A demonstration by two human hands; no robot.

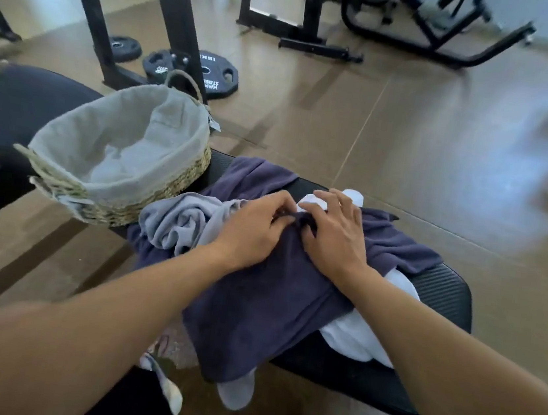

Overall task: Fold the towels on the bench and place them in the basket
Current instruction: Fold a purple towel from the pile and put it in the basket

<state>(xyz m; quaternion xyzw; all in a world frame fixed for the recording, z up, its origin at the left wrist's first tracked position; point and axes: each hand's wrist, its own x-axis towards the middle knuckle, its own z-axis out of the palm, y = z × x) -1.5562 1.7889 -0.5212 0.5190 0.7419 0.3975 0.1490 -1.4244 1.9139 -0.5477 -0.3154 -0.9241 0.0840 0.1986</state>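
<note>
a: where are your hands right now?

b: both are on the navy towel (265,296) at the middle of the pile. your left hand (251,230) has its fingers curled over a raised fold at the towel's far edge and pinches it. your right hand (333,230) lies just beside it, thumb and forefinger pinching the same dark edge while the other fingers spread out over the cloth.

a: and the towels?

b: they sit in a heap on the black bench (441,296) in front of you. the navy towel lies on top and hangs over the near side. a light grey towel (177,221) is bunched at the left of the heap, and a white towel (357,334) shows under the navy one on the right, with a bit more white peeking out past your right fingertips.

a: the basket?

b: the woven basket (123,154) with its pale cloth lining stands on the bench to your left, just beside the grey towel. something pale lies at its bottom, though you cannot tell from here what it is.

a: anything else?

b: black weight plates (192,71) lie on the floor beyond the basket, by a dark machine frame (173,5).
</note>
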